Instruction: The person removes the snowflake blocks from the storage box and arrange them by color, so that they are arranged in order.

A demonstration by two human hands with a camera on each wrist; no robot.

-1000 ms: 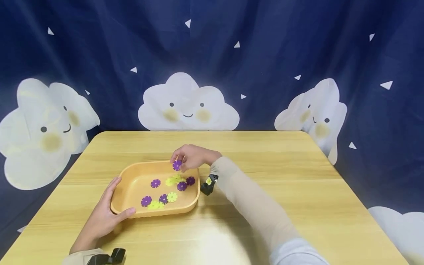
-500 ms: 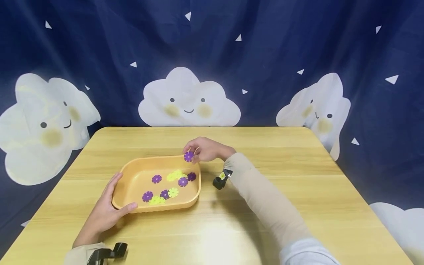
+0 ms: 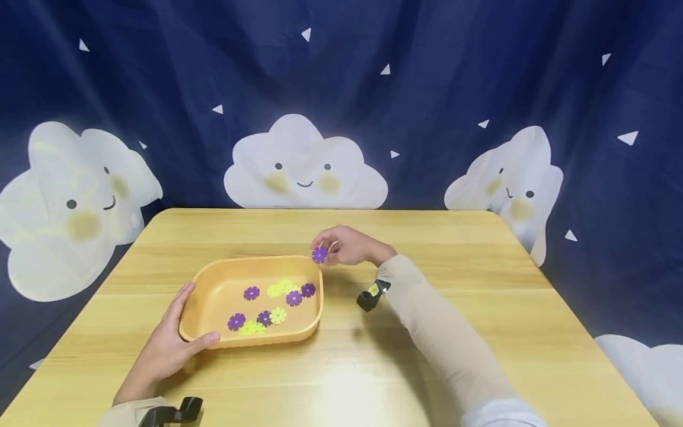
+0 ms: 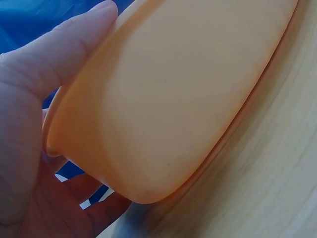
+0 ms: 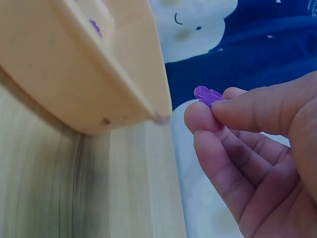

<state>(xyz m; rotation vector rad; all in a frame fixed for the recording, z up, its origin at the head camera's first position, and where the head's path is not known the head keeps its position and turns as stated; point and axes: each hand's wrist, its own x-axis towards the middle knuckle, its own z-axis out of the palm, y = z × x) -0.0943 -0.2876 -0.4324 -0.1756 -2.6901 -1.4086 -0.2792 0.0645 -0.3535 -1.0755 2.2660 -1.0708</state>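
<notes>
My left hand grips the left end of an orange plastic basin, thumb over the near rim and fingers round the far side. In the left wrist view the thumb lies along the rim of the basin. Between thumb and fingertips, my right hand pinches a purple snowflake disc just beyond the basin's far right corner. The right wrist view shows this purple disc apart from the basin wall. Inside the basin lie several purple discs and several yellow discs, some overlapping.
The basin stands on a wood-grain table. Behind the table hangs a dark blue curtain with white clouds and triangles. A black wrist camera sits on the right sleeve, and another black camera on the left.
My right hand has moved right with the purple disc, from over the basin to its far right corner. The left hand keeps its hold on the basin.
</notes>
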